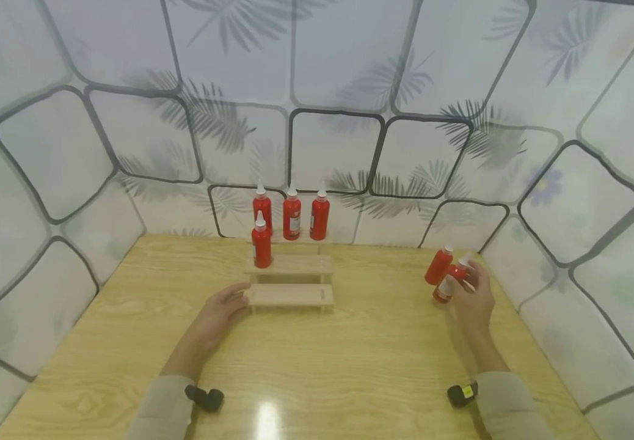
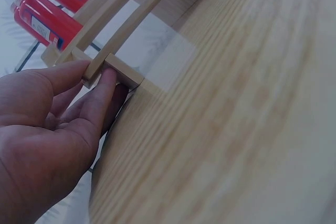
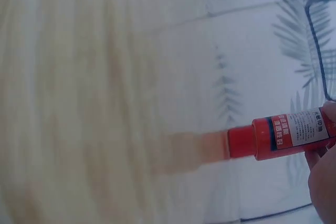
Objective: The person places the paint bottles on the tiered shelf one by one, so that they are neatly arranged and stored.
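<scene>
A stepped wooden rack [image 1: 291,294] stands on the table, and my left hand [image 1: 223,311] is at the left end of its lowest step. In the left wrist view my thumb and a finger pinch the corner of that step [image 2: 123,69]. Over on the right, my right hand [image 1: 475,293] grips a red squeeze bottle [image 3: 294,132] with a white printed label, tilted in the head view. Close beside it is another red bottle [image 1: 438,267] with a white cap. My fingers cover part of the held bottle.
Three red bottles with white nozzles line the rack's top step: a left one [image 1: 262,205], a middle one [image 1: 292,219] and a right one [image 1: 319,219]. Another bottle [image 1: 262,249] stands on the middle step's left end. Patterned walls [image 1: 339,153] enclose the wooden table [image 1: 372,342].
</scene>
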Demonstrator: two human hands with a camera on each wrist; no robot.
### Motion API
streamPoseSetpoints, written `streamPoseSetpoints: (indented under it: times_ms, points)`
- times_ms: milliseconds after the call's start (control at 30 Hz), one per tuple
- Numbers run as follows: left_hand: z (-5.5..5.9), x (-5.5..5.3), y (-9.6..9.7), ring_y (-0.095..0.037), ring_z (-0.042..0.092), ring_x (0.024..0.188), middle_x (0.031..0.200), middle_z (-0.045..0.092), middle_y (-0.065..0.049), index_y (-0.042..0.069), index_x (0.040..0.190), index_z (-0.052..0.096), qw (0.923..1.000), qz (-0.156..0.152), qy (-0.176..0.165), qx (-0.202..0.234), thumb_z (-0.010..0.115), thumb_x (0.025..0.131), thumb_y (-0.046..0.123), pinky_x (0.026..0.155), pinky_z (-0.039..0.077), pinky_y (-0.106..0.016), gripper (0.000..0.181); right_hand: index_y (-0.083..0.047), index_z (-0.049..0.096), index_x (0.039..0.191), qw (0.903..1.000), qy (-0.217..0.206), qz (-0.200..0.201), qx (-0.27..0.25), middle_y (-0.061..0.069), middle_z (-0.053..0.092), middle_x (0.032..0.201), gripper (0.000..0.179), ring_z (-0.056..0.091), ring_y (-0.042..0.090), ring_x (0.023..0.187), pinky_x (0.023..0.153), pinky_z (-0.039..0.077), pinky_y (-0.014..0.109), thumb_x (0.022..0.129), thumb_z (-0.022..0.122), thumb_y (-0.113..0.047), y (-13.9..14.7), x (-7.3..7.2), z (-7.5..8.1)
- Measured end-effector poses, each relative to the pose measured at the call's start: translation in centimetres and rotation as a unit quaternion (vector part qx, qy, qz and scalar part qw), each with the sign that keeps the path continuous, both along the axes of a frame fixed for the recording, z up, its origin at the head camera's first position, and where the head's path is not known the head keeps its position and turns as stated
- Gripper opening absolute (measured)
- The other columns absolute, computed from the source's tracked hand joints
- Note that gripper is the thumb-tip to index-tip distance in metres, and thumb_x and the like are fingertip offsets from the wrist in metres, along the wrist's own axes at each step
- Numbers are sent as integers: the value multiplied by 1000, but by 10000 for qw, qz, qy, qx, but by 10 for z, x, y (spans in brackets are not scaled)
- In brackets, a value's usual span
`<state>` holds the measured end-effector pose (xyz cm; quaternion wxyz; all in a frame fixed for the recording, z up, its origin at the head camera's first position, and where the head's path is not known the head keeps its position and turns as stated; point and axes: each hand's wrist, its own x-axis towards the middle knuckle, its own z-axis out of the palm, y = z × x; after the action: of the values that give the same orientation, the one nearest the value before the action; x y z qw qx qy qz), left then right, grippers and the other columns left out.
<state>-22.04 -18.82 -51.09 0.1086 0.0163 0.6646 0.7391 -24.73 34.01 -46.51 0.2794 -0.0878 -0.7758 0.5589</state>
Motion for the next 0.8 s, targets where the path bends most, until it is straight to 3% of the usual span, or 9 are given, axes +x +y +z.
streamPoseSetpoints:
  times_ms: [267, 500, 667, 800]
  points:
    - [0, 0, 0, -30, 53, 134, 154, 43, -25, 3, 152, 39, 10000, 20, -17, -80, 57, 102, 12, 105, 53, -29, 54, -9, 51, 142, 9965, 555, 574, -231, 5, 60, 132, 58, 58, 2, 113, 93, 52, 8, 90, 76, -9, -36, -4, 17]
    - [0, -1, 0, -30, 53, 134, 154, 43, -24, 3, 152, 39, 10000, 7, -26, -16, 57, 102, 11, 104, 54, -29, 54, -9, 52, 140, 9882, 940, 1185, -251, 5, 61, 129, 56, 60, 6, 116, 99, 53, 14, 90, 76, -9, -71, -10, 25]
    - [1, 0, 1, -31, 53, 135, 154, 42, -24, 4, 152, 39, 10000, 29, -53, -28, 57, 102, 11, 105, 53, -29, 54, -5, 50, 142, 9840, 786, 1560, -362, 8, 59, 130, 57, 59, 5, 116, 97, 54, 13, 90, 74, -4, -107, -3, 38]
    - [2, 2, 0, -32, 51, 136, 154, 43, -23, 6, 152, 40, 9997, 40, -20, -224, 58, 102, 15, 104, 54, -29, 54, -7, 50, 142, 9781, 781, 1877, -444, 9, 59, 132, 58, 59, 9, 120, 99, 54, 17, 90, 75, -5, -130, -10, 34]
